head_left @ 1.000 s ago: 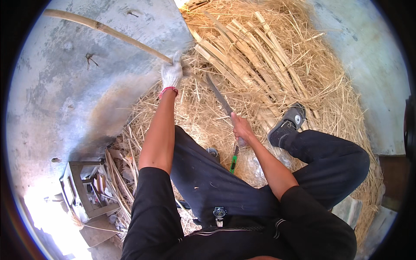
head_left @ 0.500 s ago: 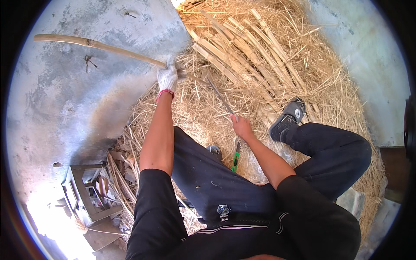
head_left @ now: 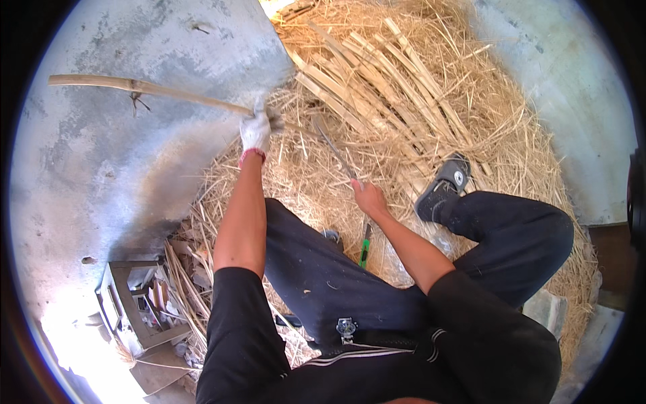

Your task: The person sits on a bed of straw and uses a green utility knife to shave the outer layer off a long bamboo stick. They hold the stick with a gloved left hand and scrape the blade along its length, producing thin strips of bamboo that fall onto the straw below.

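Note:
My left hand (head_left: pixel 256 131), in a white knitted glove with a red cuff, is closed around a long bamboo strip (head_left: pixel 165 91). Most of the strip reaches out to the left; a thin end shows on the right of the glove. Bare and closed, my right hand (head_left: pixel 371 200) grips a knife (head_left: pixel 336 151) with a long, narrow, dark blade that slants up to the left. Its tip is close to the strip's thin end; whether they touch I cannot tell. A green-handled blade tool (head_left: pixel 365 250) lies between my legs, below the right hand.
Straw-like shavings (head_left: pixel 303 178) cover the floor. Several split bamboo strips (head_left: pixel 393 77) lie on them ahead. A grey wall (head_left: pixel 101 168) rises at the left, and a wooden frame (head_left: pixel 124 296) stands at lower left beside more strips. My shoe (head_left: pixel 447 178) rests near the bamboo pile.
My left hand has shifted slightly left and nearer to me, and the strip's left end sits lower in view. The right hand and knife have moved slightly left.

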`<state>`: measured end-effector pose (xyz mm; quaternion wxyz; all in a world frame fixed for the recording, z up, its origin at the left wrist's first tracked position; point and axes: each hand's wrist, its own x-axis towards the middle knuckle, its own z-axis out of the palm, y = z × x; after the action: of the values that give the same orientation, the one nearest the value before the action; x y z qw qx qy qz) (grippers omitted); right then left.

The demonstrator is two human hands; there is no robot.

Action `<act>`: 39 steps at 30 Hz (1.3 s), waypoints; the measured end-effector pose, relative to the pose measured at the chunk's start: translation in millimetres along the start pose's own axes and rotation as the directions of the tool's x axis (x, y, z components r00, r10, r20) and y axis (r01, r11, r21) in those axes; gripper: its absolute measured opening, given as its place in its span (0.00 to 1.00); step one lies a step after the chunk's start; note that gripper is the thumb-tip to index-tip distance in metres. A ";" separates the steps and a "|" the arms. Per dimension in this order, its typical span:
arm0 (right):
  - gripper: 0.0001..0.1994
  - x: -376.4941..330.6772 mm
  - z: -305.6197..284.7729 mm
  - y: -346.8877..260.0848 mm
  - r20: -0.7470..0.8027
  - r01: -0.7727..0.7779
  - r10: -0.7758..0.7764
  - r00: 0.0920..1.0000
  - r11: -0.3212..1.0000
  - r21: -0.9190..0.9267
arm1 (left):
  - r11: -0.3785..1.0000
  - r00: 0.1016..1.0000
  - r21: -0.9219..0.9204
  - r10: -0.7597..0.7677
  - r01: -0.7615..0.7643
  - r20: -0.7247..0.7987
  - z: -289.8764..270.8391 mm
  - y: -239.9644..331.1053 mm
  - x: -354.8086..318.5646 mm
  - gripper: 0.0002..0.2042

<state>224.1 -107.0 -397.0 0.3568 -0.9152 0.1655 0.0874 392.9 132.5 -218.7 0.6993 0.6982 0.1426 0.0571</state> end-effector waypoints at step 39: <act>0.30 -37.1 -38.9 -58.3 0.055 0.048 -0.073 0.996 0.929 0.366 | 0.991 0.971 -0.131 -0.015 -0.017 -0.237 29.3 26.9 -6.8 0.17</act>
<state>212.6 -84.3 -321.9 0.5282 -0.8344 0.1383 0.0750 397.9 102.9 -191.7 0.7220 0.6384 0.2206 0.1497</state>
